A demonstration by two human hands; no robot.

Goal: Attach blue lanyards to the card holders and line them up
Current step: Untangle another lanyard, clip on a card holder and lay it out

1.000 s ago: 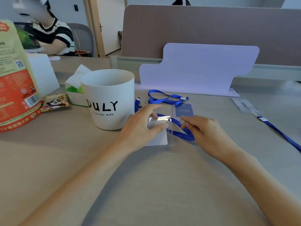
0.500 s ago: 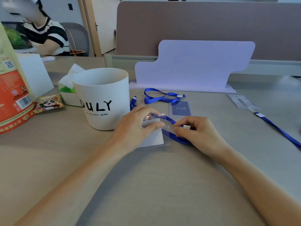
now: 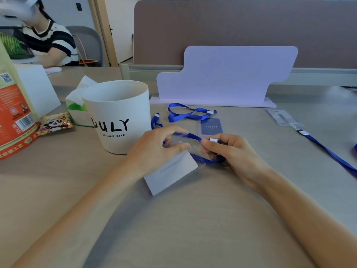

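Note:
My left hand [image 3: 154, 151] pinches the top edge of a clear card holder [image 3: 172, 173] with a white card in it, tilted up off the table. My right hand [image 3: 229, 151] pinches the white clip end of a blue lanyard [image 3: 193, 135] at the holder's top, and the strap loops under and past both hands. Just behind lies a second holder with a dark blue card [image 3: 211, 126], beside another blue lanyard [image 3: 183, 114]. At the far right a third clear holder [image 3: 283, 118] lies joined to a blue lanyard [image 3: 328, 151].
A white bucket marked DULY [image 3: 117, 117] stands left of my hands. Behind it are a tissue pack [image 3: 76, 101], a panda snack packet [image 3: 55, 122] and a large orange bag [image 3: 13, 113]. A pale purple stand [image 3: 222, 74] lines the back. A person sits far left.
My left hand has lifted and tilted the white-card holder toward me. My right hand has picked up the lanyard's clip end and brought it to the holder's top.

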